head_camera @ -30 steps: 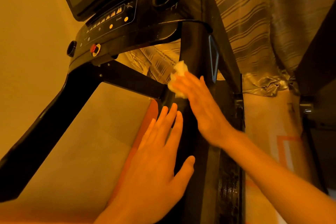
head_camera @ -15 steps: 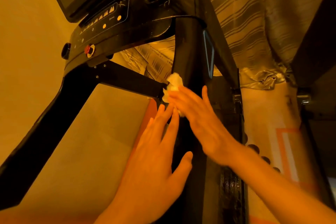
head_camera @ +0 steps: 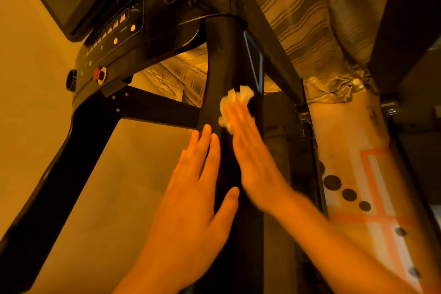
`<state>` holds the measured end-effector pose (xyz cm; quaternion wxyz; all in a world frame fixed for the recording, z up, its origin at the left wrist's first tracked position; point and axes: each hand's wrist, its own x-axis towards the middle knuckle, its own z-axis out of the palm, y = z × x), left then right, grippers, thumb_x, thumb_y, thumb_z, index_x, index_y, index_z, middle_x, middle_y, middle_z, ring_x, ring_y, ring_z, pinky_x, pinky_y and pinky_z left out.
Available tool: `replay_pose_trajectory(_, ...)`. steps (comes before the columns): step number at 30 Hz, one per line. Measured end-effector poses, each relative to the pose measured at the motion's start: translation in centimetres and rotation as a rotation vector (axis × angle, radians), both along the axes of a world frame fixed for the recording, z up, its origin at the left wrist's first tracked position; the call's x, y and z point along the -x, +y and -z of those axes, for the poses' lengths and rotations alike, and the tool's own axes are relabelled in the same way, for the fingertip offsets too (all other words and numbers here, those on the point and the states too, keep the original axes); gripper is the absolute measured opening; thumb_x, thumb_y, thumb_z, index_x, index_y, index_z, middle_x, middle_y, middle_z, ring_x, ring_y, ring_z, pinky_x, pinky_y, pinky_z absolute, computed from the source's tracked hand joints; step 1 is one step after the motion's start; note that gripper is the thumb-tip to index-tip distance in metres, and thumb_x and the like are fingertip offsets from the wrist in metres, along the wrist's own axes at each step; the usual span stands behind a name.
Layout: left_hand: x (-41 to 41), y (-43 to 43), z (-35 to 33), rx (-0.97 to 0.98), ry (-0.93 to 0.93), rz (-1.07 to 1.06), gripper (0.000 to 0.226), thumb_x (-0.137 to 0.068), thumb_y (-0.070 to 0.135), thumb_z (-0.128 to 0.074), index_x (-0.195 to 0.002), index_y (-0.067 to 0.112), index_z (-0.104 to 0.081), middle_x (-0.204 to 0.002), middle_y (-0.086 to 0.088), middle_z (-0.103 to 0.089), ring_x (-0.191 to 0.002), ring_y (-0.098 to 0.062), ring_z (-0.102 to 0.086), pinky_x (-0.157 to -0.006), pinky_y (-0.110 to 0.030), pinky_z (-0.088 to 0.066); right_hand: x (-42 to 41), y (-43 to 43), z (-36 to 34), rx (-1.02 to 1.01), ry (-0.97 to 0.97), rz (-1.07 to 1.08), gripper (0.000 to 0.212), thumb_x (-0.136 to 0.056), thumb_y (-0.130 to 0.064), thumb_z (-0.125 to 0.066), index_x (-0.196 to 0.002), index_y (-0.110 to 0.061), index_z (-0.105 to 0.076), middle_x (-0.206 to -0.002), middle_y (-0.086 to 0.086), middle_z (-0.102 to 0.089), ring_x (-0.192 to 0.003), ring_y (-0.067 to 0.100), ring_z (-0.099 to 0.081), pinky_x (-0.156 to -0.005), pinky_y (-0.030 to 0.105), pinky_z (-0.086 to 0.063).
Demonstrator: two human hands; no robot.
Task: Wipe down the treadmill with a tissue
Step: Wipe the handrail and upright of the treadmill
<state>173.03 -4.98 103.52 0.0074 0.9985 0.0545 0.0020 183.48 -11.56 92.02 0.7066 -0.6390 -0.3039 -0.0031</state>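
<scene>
Head view. Right hand [head_camera: 250,155] lies flat, fingers straight and together, pressing the tissue [head_camera: 235,99] against the treadmill [head_camera: 114,31] on its right upright post [head_camera: 224,59]. The hand is blurred and its thumb is hidden, so a pinch underneath can't be ruled out. What shows is a flat press, not a grip.

Tissue is a white crumpled wad, partly under the fingertips and sticking out above and to the left of them. It sits on the post's front face just below the console, near where the crossbar [head_camera: 155,108] joins.

Left hand [head_camera: 198,188] is also flat with straight fingers and holds nothing. It rests on the post's left edge with the thumb across the front face. Its fingertips are just below the tissue, near it but not touching.

Step looks like wiping the post, with plenty of the machine probably left to do.

Risks:
- The wad is only pressed, so a fast stroke could slide the fingers off it and drop it.
- Thin tissue could shred or leave lint on the post's edge or the side trim [head_camera: 254,59].
- A downward stroke would run into the left fingertips.
- An upward stroke reaches the console, where the red stop button [head_camera: 99,74] and lit controls [head_camera: 132,28] could get bumped.
</scene>
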Motion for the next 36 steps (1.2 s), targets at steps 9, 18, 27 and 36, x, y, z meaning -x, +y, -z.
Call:
replay_pose_trajectory(9,-0.1,-0.2,-0.3,-0.015,0.002,-0.003,0.075,-0.093,0.057,-0.025,-0.148,0.051,0.026,-0.153,0.037,0.04,-0.142,0.012,0.037,-0.117,-0.017,0.017,-7.4,0.9,-0.8,0.09,0.09,0.037,0.048,-0.106,-0.038,-0.007,-0.152,-0.039,0.006,-0.173,-0.008,0.007,-0.152,-0.002,0.015,-0.129,0.047,0.011)
replay_pose_trajectory(18,-0.2,0.0,-0.2,0.032,0.008,0.009,0.072,-0.093,0.058,-0.024,-0.15,0.051,0.02,-0.159,0.036,0.032,-0.146,0.011,0.031,-0.119,-0.018,0.014,6.2,0.1,5.1,0.014,0.018,0.016,0.057,-0.112,-0.03,-0.018,-0.164,-0.041,0.003,-0.171,-0.024,0.006,-0.159,0.004,0.002,-0.13,0.047,0.002)
replay_pose_trajectory(27,-0.3,-0.1,-0.1,0.028,-0.007,-0.003,0.074,-0.094,0.054,-0.028,-0.153,0.048,0.015,-0.162,0.034,0.027,-0.146,0.011,0.03,-0.119,-0.019,0.013,-9.7,1.8,-0.8,0.109,0.168,0.084,0.062,-0.104,-0.038,-0.006,-0.165,-0.023,-0.005,-0.174,-0.003,0.0,-0.158,0.007,0.006,-0.129,0.042,0.01)
replay_pose_trajectory(36,-0.2,0.2,0.1,0.022,0.001,0.019,0.073,-0.091,0.059,-0.017,-0.157,0.045,0.011,-0.166,0.029,0.022,-0.15,0.007,0.026,-0.122,-0.024,0.01,6.8,-0.6,2.2,-0.094,0.161,-0.023,0.054,-0.109,-0.041,-0.012,-0.162,-0.036,-0.004,-0.171,-0.023,0.002,-0.159,0.005,0.003,-0.128,0.045,0.005)
